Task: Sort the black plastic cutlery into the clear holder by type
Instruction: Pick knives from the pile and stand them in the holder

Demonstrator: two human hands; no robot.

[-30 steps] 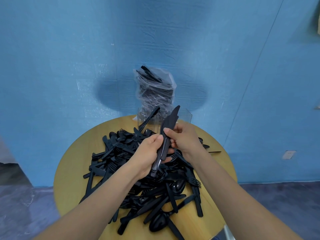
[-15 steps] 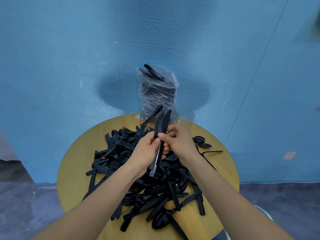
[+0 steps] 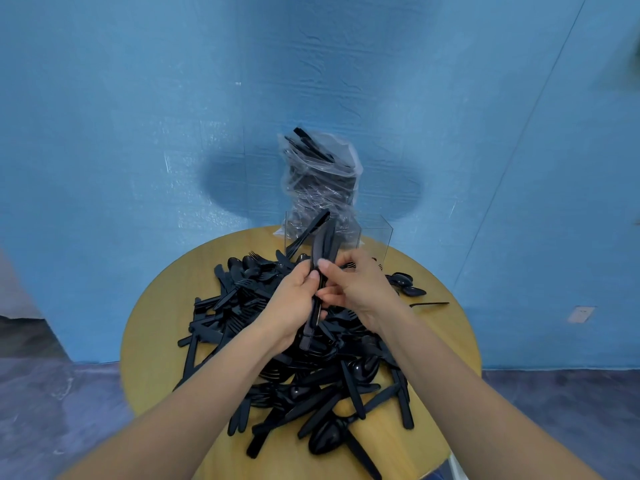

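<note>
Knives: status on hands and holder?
Left hand and right hand both grip a bundle of knives, upright. Holder just behind, one utensil in it. Pile unsorted; nothing blocking.

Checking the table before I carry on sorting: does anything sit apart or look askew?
A few black plastic spoons and one thin black piece lie apart from the main heap, near the round wooden table's right edge. One black utensil leans tilted in the clear holder.

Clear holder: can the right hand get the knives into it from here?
Probably yes: the right hand and left hand hold the knives just before the clear holder, with nothing between.
</note>
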